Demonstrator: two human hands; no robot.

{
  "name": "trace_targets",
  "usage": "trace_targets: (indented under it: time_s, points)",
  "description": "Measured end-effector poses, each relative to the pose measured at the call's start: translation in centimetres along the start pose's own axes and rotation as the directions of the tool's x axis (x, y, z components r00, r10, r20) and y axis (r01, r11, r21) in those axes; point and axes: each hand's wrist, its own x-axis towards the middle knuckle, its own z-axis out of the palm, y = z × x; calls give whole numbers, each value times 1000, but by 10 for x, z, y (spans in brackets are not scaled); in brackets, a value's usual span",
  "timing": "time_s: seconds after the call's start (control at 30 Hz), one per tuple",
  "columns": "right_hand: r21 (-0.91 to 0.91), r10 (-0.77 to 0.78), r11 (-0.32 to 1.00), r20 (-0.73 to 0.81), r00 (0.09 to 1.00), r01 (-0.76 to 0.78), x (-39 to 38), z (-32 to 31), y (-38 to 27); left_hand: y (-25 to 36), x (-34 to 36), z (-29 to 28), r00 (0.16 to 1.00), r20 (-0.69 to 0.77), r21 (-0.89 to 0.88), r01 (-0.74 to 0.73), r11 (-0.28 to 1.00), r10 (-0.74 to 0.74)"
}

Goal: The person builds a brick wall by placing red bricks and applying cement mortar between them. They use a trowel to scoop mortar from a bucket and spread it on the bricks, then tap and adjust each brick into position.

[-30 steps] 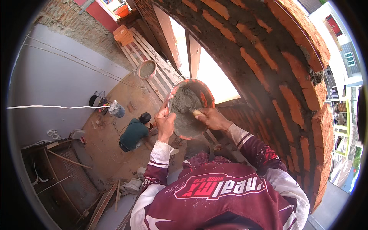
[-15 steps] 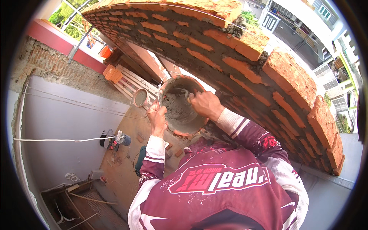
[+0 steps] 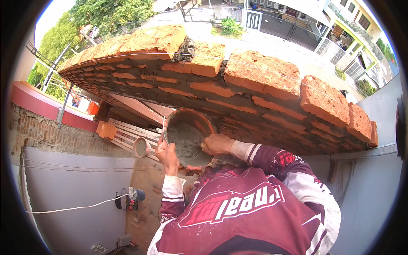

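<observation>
An orange bucket [image 3: 201, 120] holds wet grey mortar [image 3: 183, 139] and is tilted in front of the brick wall. My left hand [image 3: 168, 156] is closed on the bucket's left rim, thumb up. Over the right side of the bucket, my right hand [image 3: 217, 144] is closed round the handle of a trowel; its blade is mostly hidden by the hand and the mortar. The brick wall [image 3: 261, 74] rises just beyond the bucket, with grey mortar in its joints and a loose-looking top row of orange bricks. A taut string runs along that top row.
A smaller pail [image 3: 141, 147] of grey mix stands left of the bucket by wooden slats [image 3: 121, 135]. Orange bricks [image 3: 106, 129] are stacked at the slats' end. A white cable [image 3: 80, 210] crosses the left side. Far below lies a floor with scattered debris.
My view has swung up and rightward, showing more of the wall top and street. My right hand has moved lower in the bucket, and the trowel blade shows less. Both hands keep their grip.
</observation>
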Motion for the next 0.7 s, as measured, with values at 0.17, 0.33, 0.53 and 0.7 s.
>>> trace_targets:
  time_s: [0.17, 0.33, 0.53, 0.7]
  points:
    - [103, 11, 995, -34, 999, -7, -42, 15, 10, -1, -20, 14, 1000, 6, 1, 25, 1000, -25]
    - [-219, -75, 976, -274, 959, 14, -97, 3, 14, 5, -55, 31, 998, 29, 90, -58, 994, 56]
    - [-113, 47, 991, -214, 976, -73, -123, -11, 25, 13, -95, 57, 985, -10, 128, -171, 977, 173]
    - [334, 60, 938, 110, 992, -94, -137, 3, 19, 10, -111, 75, 994, -104, -23, -36, 999, 34]
